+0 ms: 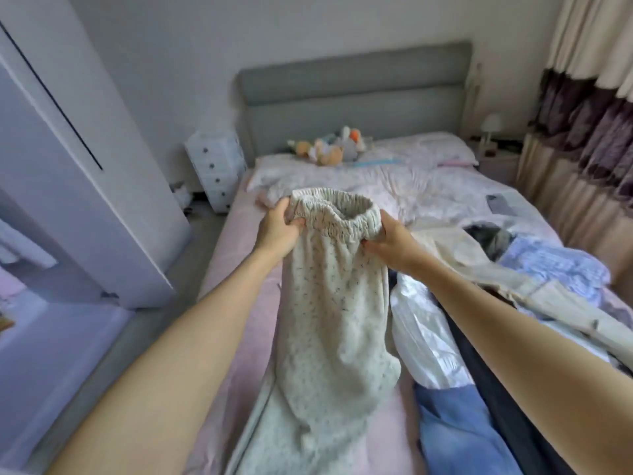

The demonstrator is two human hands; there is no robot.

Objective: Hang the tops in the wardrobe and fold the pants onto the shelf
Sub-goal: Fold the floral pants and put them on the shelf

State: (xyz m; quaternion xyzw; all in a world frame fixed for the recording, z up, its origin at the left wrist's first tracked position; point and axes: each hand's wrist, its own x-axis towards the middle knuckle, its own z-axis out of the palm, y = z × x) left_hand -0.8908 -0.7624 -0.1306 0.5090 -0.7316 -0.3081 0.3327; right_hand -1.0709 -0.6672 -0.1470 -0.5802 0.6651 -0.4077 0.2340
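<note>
the left hand (279, 228) and the right hand (388, 245) each pinch one side of the gathered elastic waistband of a pair of cream, finely speckled soft pants (334, 323), fingers curled into the fabric, so the waist opening is stretched between them and held up above the bed with the pink sheet (236, 269). the legs of the pants hang down toward the camera and their lower part lies rumpled on the sheet, so the garment is only half lifted and not yet laid flat for folding. just beside it on the right is a heap of other clothes (534, 279): a shiny white piece (424, 341), a blue denim piece (455, 433), a pale blue crumpled one and a beige one. i think the main risk is that the legs stay twisted or bunched when the pants are put down, because the lower part is already wrinkled, and then the fold will be uneven. the hanging fabric could also catch the shiny white piece and drag it along, since they are almost touching. the white wardrobe (85, 173) stands well apart on the left, so a loose fold may open while it is carried there.
</note>
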